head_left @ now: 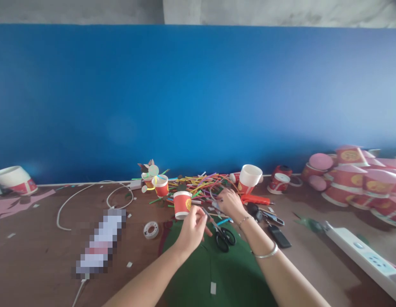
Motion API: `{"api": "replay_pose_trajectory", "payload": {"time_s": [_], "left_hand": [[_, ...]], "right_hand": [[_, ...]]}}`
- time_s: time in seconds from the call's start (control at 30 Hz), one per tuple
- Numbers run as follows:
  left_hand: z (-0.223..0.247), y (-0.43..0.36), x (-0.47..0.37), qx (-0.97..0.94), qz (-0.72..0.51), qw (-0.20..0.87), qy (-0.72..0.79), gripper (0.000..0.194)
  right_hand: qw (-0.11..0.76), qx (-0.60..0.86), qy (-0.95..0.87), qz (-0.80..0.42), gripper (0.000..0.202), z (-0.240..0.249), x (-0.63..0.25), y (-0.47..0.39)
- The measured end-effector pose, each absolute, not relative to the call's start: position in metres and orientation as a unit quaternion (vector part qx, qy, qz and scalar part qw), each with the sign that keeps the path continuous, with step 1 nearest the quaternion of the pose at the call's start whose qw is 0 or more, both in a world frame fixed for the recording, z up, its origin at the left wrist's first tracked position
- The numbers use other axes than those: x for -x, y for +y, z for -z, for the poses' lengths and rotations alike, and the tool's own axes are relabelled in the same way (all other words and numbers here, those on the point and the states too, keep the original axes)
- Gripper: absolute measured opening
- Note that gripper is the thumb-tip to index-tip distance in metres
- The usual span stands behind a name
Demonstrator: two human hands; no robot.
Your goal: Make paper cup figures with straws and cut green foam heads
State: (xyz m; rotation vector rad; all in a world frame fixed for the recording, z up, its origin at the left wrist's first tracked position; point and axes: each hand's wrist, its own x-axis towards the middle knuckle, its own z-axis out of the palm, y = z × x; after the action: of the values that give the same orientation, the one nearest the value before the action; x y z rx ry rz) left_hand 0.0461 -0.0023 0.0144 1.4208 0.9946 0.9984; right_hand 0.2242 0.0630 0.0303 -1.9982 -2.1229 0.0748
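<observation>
My left hand (194,228) is closed, with thumb and fingers pinched at the right side of a small red and white paper cup (181,204) with a yellow print. A dark piece shows above this cup. My right hand (230,204) reaches to the pile of coloured pipe cleaners (202,182), its fingers curled down. What lies between those fingertips, if anything, is hidden. Scissors (224,239) with black handles lie between my hands on a green mat (198,277). Just behind my right hand stands a larger white and red paper cup (249,178).
A tape roll (151,230) and a blurred phone (100,243) on a white cable lie left. Decorated cups (160,185) stand behind. Right are an orange-red tool (255,199), keys (279,236), a power strip (361,251) and many stacked cups (348,181). A blue panel (198,98) bounds the table.
</observation>
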Motion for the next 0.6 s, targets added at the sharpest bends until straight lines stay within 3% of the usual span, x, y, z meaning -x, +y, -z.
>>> {"api": "replay_pose_trajectory", "payload": {"time_s": [0.13, 0.27, 0.47, 0.6], "left_hand": [[-0.019, 0.005, -0.049, -0.486, -0.447, 0.623, 0.419, 0.021], [-0.013, 0.006, -0.052, -0.469, -0.500, 0.598, 0.416, 0.016], [0.000, 0.004, -0.049, -0.636, -0.554, 0.373, 0.387, 0.033], [0.004, 0.008, -0.041, -0.739, -0.513, 0.259, 0.352, 0.046]], "right_hand": [[0.143, 0.660, -0.738, -0.013, 0.018, -0.031, -0.225, 0.064], [0.280, 0.594, -0.752, -0.066, 0.021, -0.035, -0.216, 0.053], [0.362, 0.508, -0.781, -0.025, 0.019, -0.023, -0.186, 0.024], [0.393, 0.439, -0.808, 0.033, 0.030, -0.012, -0.174, 0.018]]}}
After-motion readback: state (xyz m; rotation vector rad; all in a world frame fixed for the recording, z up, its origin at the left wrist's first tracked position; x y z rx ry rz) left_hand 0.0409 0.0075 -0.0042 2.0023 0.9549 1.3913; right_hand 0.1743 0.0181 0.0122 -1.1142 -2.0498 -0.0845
